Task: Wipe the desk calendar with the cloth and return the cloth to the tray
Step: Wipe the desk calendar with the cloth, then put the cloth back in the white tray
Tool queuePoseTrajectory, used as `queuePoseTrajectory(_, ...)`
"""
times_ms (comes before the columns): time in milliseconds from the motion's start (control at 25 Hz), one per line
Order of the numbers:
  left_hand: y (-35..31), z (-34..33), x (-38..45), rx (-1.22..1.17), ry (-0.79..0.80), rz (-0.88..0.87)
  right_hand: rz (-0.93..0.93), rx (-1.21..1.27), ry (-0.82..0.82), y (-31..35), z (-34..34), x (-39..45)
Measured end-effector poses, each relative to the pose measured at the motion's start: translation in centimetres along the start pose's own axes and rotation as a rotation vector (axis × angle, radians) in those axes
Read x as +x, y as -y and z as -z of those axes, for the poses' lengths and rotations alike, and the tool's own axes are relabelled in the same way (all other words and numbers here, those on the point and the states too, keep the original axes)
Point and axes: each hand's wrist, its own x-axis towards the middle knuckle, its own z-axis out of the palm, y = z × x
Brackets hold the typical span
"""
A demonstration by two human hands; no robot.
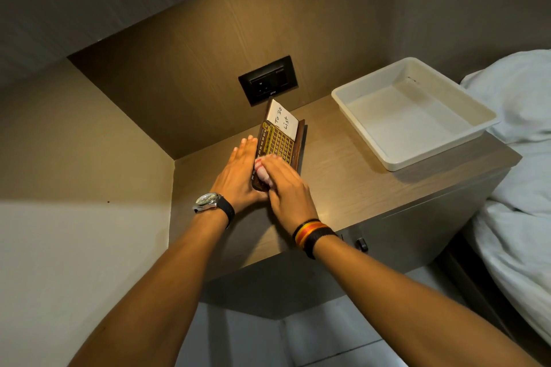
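A dark wooden desk calendar point(281, 140) with a gold date grid and a white "To Do List" note stands on the bedside cabinet top, near the back wall. My left hand point(238, 171) lies flat against its left side, with the thumb under its near end. My right hand point(286, 188) presses a bunched white cloth with red stripes point(263, 171) onto the calendar's near end. The cloth is mostly hidden under my fingers. The white plastic tray point(384, 155) sits to the right on the same top, with nothing in it.
A black wall socket point(268, 79) sits on the back panel just behind the calendar. White bedding point(518, 158) lies to the right, touching the tray's far side. A side wall closes the left. The cabinet front carries a small dark knob point(361, 244).
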Motion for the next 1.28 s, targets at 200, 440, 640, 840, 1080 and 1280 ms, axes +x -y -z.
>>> queuePoseTrajectory(200, -0.8, 0.3, 0.1, 0.018, -0.009, -0.006, -0.021, -0.001, 0.044, -2.1, 1.8, -4.0)
queuePoseTrajectory(440, -2.3, 1.6, -0.8, 0.085, -0.009, 0.026, -0.141, 0.013, -0.113, -2.7, 9.3, -2.4)
queuePoseTrajectory(640, -8.2, 1.8, 1.3, 0.197, -0.173, -0.163, -0.176, -0.231, -0.170, -5.6, 18.7, 3.2)
queuePoseTrajectory(840, -17.2, -2.6, 6.3, 0.003, -0.113, -0.115, -0.178, -0.521, 0.079, -11.0, 25.3, 7.3)
queuePoseTrajectory(1080, -22.0, -8.0, 11.2, -0.042, -0.018, -0.028, -0.061, -0.767, 0.303, -17.4, 26.6, 9.5)
queuePoseTrajectory(1280, -22.0, -10.7, 10.9, -0.058, 0.066, 0.060, -0.196, -0.752, 0.677, -18.8, 24.8, 10.2)
